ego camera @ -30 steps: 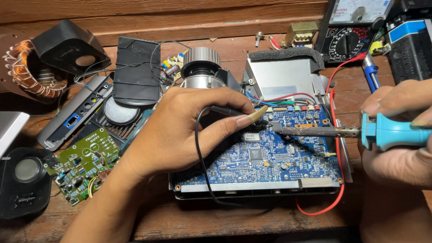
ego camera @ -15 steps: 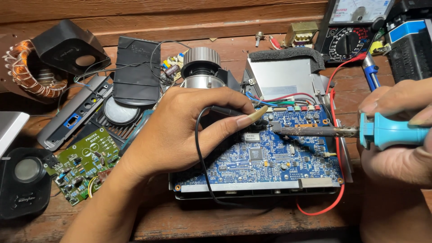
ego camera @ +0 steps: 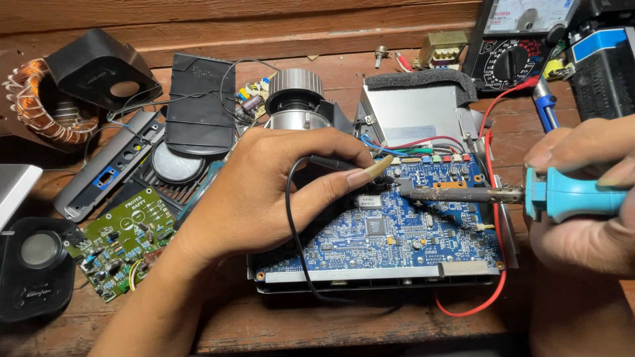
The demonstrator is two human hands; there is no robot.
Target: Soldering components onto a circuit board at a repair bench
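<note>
Right hand [ego camera: 582, 198] gripping soldering iron [ego camera: 503, 194], blue board [ego camera: 390, 231]

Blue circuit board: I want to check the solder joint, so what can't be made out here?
- Head view: the soldering iron tip's contact spot on the blue circuit board is too small to judge.
- The left hand hides the board's left part and its grip on the black wire.
- The right hand is cut off by the right edge.
- The meter is cut off at the top.
</note>
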